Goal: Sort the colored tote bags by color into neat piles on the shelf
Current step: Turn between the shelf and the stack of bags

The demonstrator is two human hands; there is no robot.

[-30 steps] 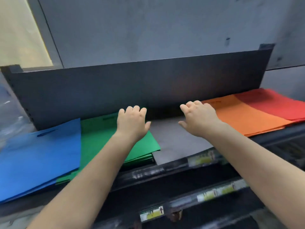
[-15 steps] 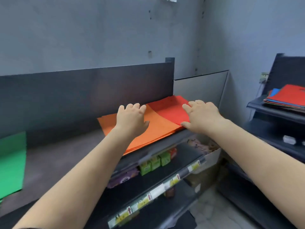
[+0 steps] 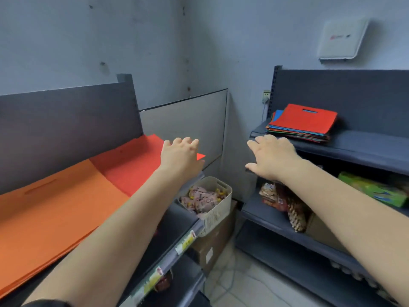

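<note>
Fingers (image 3: pixel 181 141) on the left hand (image 3: pixel 180 156) are loosely curled and holding nothing, hovering over the far end of the red tote bag pile (image 3: pixel 132 165); can't tell if they actually touch it. Going left to right: an orange tote bag pile (image 3: pixel 51 209) lies flat on the left shelf (image 3: pixel 174 227), with the red pile just beside it and overlapping its edge. Below that shelf end sits a cream basket (image 3: pixel 218 209) full of wrapped snacks. Right hand (image 3: pixel 273 158) is out in the gap between the shelves, fingers relaxed and spread, empty, reaching toward the right shelf (image 3: pixel 363 149). On that shelf is a mixed stack of tote bags (image 3: pixel 303 124), red one on top with blue and green edges peeking out underneath.
</note>
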